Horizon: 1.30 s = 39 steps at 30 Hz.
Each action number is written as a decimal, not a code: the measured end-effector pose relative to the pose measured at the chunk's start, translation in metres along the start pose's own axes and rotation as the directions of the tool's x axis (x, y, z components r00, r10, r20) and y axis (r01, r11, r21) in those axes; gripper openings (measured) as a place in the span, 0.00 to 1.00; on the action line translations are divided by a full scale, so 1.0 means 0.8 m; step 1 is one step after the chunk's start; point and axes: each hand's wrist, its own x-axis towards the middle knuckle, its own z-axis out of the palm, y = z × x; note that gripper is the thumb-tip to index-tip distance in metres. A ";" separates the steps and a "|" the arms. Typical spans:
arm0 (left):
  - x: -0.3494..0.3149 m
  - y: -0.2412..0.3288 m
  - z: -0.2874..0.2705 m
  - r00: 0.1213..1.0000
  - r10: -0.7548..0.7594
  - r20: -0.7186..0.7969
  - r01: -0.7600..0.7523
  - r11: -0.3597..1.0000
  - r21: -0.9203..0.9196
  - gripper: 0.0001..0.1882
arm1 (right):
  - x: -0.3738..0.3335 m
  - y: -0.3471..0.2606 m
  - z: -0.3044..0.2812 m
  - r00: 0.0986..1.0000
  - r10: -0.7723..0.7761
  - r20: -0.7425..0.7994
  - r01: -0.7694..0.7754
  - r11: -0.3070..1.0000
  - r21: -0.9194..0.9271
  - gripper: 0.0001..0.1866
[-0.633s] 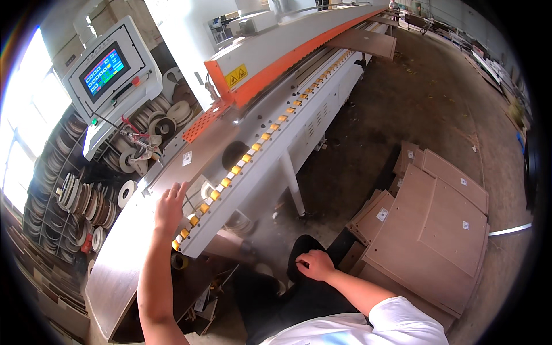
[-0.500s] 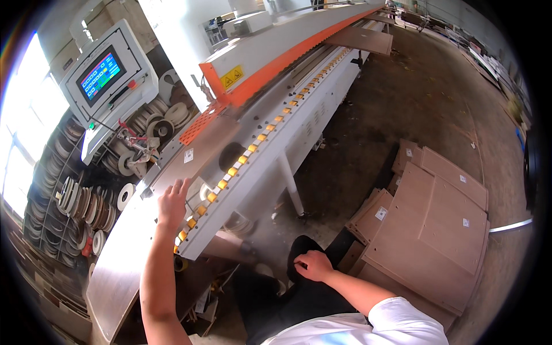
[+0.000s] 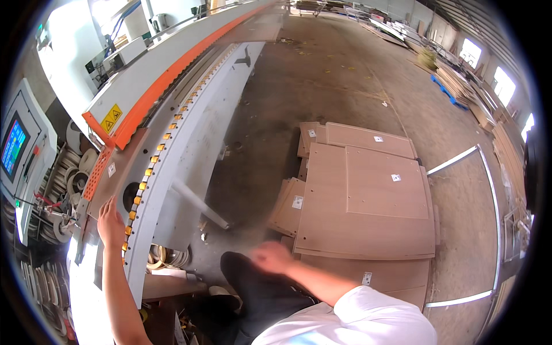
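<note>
My left hand (image 3: 111,223) lies with its fingers stretched out at the near end of a brown panel (image 3: 122,164). That panel has a white label and lies on the bed of a long machine (image 3: 172,198), beside an orange perforated guard (image 3: 99,172). Yellow rollers (image 3: 148,172) run along the machine's edge, right of the hand. My right hand (image 3: 273,257) is smeared by motion above my dark-clothed leg, so its fingers cannot be made out. To its right is a stack of brown panels (image 3: 368,236) with white labels.
A control screen (image 3: 14,144) stands at the far left, above rolls of edging strip (image 3: 77,181). Another brown panel (image 3: 256,29) sits at the machine's far end. A white floor line (image 3: 497,224) runs right of the stack, with sheet piles and a blue pallet (image 3: 448,92) beyond.
The view has swung to the right, bringing the panel stack toward the middle. My right hand, earlier resting on my leg, is now blurred by movement. My left hand stays by the panel's end.
</note>
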 end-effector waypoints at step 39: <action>-0.266 0.191 0.056 0.989 0.103 0.107 -0.033 0.854 -0.519 0.29 | -0.433 0.197 -0.147 -0.283 0.927 -0.245 -0.577 0.039 0.816 0.42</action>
